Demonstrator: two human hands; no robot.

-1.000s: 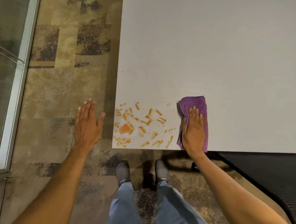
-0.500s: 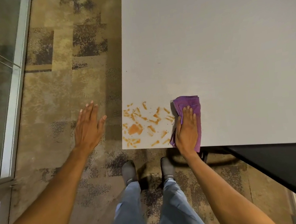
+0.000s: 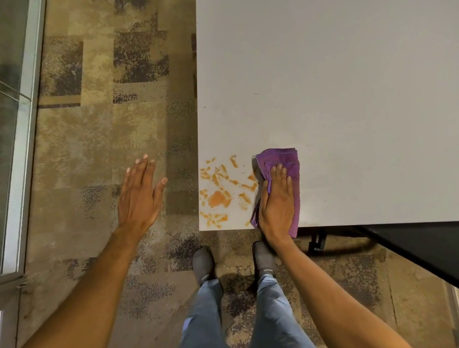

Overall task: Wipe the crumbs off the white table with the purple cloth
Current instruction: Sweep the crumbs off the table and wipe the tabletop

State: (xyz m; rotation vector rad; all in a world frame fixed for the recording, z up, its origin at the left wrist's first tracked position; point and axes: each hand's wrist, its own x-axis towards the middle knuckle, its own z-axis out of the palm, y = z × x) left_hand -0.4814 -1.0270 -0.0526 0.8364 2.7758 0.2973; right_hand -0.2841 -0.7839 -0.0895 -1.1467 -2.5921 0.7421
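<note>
Orange crumbs (image 3: 220, 194) lie scattered on the near left corner of the white table (image 3: 340, 71). A folded purple cloth (image 3: 280, 158) lies flat on the table just right of the crumbs, its left edge touching the nearest ones. My right hand (image 3: 277, 204) presses flat on the cloth, fingers together and pointing away from me. My left hand (image 3: 139, 198) hovers over the carpet left of the table corner, palm down, fingers spread, holding nothing.
Patterned brown carpet (image 3: 106, 131) lies left of and below the table. A glass wall with a metal frame (image 3: 22, 142) runs along the left. A black chair (image 3: 452, 255) sits under the table's near edge at right. My feet (image 3: 205, 264) stand by the corner.
My right hand has slid the cloth left toward the crumbs, reaching the nearest ones and covering a few. The left hand stays over the carpet.
</note>
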